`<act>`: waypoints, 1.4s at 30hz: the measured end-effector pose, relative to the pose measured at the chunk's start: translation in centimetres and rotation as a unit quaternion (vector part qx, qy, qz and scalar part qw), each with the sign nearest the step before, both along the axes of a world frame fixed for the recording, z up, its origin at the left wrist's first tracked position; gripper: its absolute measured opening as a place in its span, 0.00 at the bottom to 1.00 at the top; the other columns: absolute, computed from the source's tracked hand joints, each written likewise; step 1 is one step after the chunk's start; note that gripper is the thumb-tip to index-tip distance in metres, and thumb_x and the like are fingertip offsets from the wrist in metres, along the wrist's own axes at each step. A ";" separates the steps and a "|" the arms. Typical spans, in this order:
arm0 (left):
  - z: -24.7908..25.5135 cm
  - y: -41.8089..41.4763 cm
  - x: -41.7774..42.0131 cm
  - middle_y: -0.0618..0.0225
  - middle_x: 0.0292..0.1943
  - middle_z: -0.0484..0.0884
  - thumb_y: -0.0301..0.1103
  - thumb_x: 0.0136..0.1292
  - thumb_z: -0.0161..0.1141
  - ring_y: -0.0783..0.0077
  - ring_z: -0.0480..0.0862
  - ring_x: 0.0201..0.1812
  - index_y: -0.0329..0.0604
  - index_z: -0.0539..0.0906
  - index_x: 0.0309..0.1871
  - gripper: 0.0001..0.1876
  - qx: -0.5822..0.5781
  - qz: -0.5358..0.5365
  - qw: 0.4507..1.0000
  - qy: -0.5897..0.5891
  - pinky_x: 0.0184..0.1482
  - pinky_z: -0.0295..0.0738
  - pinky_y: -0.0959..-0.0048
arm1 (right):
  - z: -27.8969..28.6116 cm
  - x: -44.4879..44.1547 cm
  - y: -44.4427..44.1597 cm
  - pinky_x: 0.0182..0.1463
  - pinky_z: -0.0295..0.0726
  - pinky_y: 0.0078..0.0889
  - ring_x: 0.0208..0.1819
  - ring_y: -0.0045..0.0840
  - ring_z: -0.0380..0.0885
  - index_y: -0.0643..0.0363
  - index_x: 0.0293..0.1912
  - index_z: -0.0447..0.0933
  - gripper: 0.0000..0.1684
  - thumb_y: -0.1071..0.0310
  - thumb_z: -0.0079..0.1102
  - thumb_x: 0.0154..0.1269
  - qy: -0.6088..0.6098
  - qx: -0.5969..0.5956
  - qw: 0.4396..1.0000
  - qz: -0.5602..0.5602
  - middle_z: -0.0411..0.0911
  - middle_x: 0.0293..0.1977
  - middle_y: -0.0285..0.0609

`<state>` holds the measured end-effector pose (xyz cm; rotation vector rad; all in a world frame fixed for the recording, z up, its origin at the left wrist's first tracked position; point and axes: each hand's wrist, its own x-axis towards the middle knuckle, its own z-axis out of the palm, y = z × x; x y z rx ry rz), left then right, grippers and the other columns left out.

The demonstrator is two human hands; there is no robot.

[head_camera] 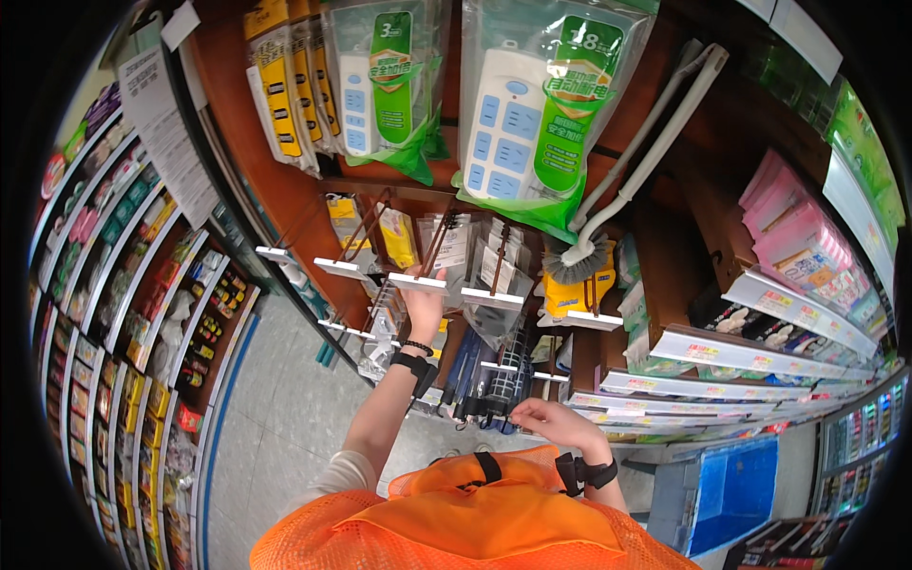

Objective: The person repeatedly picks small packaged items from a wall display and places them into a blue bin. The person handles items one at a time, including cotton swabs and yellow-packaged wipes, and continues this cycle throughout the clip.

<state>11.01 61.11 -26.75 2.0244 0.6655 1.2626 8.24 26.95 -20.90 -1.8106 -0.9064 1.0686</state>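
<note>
My left hand point(424, 303) reaches up among the hanging goods, behind a white tag holder point(417, 283) at the end of a display hook; its fingertips touch or come close to clear-bagged items with white cards point(449, 246), and its grip is partly hidden. A yellow packet point(397, 239) hangs just left of these. My right hand point(545, 422) is lower, its fingers bent beside the hooked handles of folded umbrellas point(491, 413); whether it pinches anything is unclear. Above hang bagged power strips point(502, 135) and a grey-bristled toilet brush point(581, 260).
Metal hooks with white tag holders point(491, 298) jut towards me. Shelves with price rails point(712, 353) run along the right. A blue bin point(737, 491) stands on the floor at lower right. Stocked shelves point(164, 285) line the left beyond the tiled floor point(278, 427).
</note>
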 end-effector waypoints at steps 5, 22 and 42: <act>0.3 0.2 -1.4 0.51 0.47 0.78 0.33 0.61 0.67 0.55 0.76 0.54 0.30 0.77 0.45 0.16 -0.117 -0.093 0.980 -0.133 0.58 0.66 0.62 | -0.5 -1.7 1.3 0.46 0.77 0.27 0.43 0.27 0.81 0.58 0.50 0.77 0.19 0.54 0.55 0.70 -0.016 -0.004 0.999 -0.029 0.83 0.41 0.42; 7.4 -2.6 -15.1 0.69 0.47 0.83 0.35 0.70 0.58 0.81 0.80 0.47 0.34 0.76 0.54 0.16 -0.544 -0.331 0.770 -0.041 0.52 0.71 0.78 | -1.4 -5.3 7.3 0.52 0.75 0.26 0.50 0.24 0.77 0.65 0.57 0.71 0.27 0.55 0.61 0.68 0.047 0.120 0.981 -0.144 0.78 0.46 0.43; 6.8 -12.9 -15.8 0.70 0.43 0.84 0.40 0.69 0.58 0.81 0.84 0.40 0.38 0.80 0.54 0.17 -0.548 -0.559 0.520 0.342 0.33 0.83 0.79 | 2.5 -14.7 -3.4 0.49 0.73 0.19 0.44 0.11 0.73 0.63 0.52 0.75 0.16 0.72 0.61 0.65 0.184 0.139 0.906 -0.355 0.79 0.44 0.30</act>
